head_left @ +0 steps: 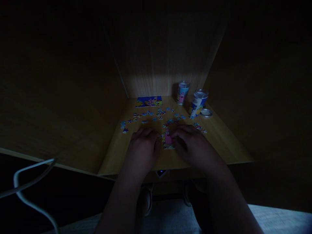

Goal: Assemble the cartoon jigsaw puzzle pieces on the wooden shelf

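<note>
Both hands rest on a small wooden desk (219,143) in a dim booth. My left hand (143,146) lies palm down, its curled fingers touching the left edge of a joined patch of pink and blue puzzle pieces (168,139). My right hand (192,144) lies on the patch's right side, fingers bent and pressing on it. Whether either hand holds a separate piece is hidden. Several loose puzzle pieces (148,114) are scattered beyond the hands.
A printed picture card (149,101) lies at the back left of the desk. Two cartoon-printed tins (182,92) (198,102) stand at the back right, a round lid (206,112) beside them. Wooden panels wall the desk. A white cable (26,182) hangs at lower left.
</note>
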{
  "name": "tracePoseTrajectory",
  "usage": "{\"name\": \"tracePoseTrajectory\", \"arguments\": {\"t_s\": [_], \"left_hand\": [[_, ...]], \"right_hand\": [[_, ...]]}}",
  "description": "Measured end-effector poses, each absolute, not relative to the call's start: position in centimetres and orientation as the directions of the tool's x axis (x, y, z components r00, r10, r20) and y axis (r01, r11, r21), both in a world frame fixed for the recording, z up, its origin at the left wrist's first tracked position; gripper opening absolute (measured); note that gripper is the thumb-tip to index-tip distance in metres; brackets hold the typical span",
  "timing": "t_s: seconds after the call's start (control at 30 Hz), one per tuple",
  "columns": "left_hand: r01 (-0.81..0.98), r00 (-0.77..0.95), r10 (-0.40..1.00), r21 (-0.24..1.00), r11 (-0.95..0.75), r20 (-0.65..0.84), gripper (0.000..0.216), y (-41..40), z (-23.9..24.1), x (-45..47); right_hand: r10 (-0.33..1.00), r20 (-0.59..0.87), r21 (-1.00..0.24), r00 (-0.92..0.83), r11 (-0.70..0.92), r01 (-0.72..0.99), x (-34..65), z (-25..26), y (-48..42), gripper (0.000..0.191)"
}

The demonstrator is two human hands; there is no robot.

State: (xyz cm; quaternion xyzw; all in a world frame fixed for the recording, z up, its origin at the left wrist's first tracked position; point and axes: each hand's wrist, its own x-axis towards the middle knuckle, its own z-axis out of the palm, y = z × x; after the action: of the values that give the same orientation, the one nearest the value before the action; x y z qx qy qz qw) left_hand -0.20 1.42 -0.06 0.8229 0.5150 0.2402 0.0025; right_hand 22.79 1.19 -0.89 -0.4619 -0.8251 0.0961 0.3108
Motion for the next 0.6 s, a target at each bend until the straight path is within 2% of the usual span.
{"name": "tracePoseTrajectory", "arguments": {"t_s": [0.6], "left_hand": [[0.824, 0.353, 0.843, 0.293, -0.486, 0.406, 0.016, 1.6, -0.33, -0.23]], "right_hand": [[0.819, 0.428, -0.444, -0.383, 0.56, 0.7, 22.94, -1.12, 1.38, 0.012]]}}
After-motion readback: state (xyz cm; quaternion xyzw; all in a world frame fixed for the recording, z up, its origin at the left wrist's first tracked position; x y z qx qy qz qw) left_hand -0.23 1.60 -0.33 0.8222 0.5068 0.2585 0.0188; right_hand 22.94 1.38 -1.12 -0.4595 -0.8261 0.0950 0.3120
